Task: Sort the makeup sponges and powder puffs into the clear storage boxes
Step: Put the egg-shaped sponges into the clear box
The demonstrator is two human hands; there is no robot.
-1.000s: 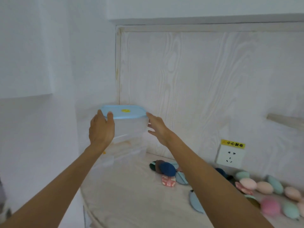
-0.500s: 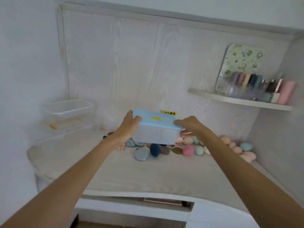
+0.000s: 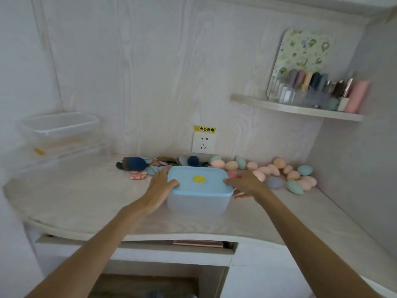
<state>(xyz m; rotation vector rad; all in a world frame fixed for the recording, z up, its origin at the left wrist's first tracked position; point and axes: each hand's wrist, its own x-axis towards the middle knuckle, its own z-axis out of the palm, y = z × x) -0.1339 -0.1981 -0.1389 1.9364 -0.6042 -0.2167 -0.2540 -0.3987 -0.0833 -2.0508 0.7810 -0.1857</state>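
Two hands hold one clear storage box [image 3: 197, 203] between them, just above or on the pale worktop [image 3: 86, 201] — contact with the surface cannot be told. The box carries a light blue lid [image 3: 198, 180] with a round yellow sticker [image 3: 199, 179] near its middle. The left hand [image 3: 160, 187] clasps the left end, thumb hooked over the lid's near corner and the fingers wrapped along the far side. The right hand [image 3: 247, 183] mirrors it at the right end, thumb lying on the lid's edge while the fingers curl down the box wall. Both forearms reach forward from the lower corners of the view, nearly straight, converging on the box.

Behind the box, along the wood-grain back wall, lies a loose row of makeup sponges [image 3: 279, 171] in peach, pink and mint — egg-shaped, some touching one another — running to the right corner. To the left of them sits a cluster of flat powder puffs [image 3: 137, 164] in dark blue, brown and patterned red. A white wall socket [image 3: 203, 143] with a yellow warning label is just above the row. At the far left a stack of lidless clear boxes [image 3: 62, 136] stands on the worktop, well apart from the hands. A curved shelf [image 3: 296, 108] on the right bears bottles, tubes and a floral tray leaning on the wall.
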